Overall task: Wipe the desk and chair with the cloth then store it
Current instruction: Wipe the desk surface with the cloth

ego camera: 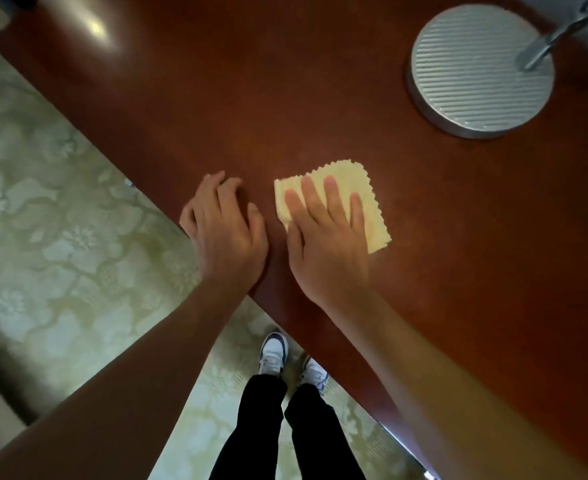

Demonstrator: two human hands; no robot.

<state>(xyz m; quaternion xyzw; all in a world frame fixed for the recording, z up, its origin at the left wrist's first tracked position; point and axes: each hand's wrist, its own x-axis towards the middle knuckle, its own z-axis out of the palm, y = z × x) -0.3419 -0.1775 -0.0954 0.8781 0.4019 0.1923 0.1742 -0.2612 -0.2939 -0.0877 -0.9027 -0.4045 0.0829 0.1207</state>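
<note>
Cloth (pixel 355 188) pale yellow, zigzag-edged, flat

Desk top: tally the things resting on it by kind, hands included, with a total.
Cloth: 1
Lamp base: 1
Hands: 2, left hand touching the desk, right hand flat on the cloth
Total: 4

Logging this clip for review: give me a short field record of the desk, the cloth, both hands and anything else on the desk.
surface: reddish-brown desk, glossy, seen from above
cloth: pale yellow cloth, zigzag edges, lying flat on the desk near its front edge
right hand: right hand pressing flat on the cloth, fingers straight and spread
left hand: left hand resting on the desk edge beside the cloth, fingers loosely curled, holding nothing
other item: round ribbed metal lamp base, far right of the desk
floor: green floral carpet
</note>
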